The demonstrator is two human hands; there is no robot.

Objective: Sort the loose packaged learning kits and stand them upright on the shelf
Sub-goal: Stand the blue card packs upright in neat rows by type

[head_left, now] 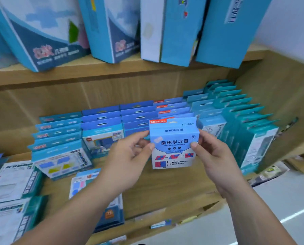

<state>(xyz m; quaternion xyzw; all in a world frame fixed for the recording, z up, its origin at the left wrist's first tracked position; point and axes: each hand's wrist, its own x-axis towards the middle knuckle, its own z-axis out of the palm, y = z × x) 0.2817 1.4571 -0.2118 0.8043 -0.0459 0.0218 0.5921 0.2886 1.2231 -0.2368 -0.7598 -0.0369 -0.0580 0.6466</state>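
Around the work
Tall blue boxes (98, 32) lean above the left hand (128, 156); pale floor (280, 191) lies below, right of the right hand (216, 156).

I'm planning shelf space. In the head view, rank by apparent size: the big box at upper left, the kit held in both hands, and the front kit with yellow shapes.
1. big box, clearly largest.
2. held kit and yellow-shapes kit look alike; the held one is nearer, so unranked.

Light wooden shelving (112, 75) meets a white wall (292, 23) above pale floor (280, 197).
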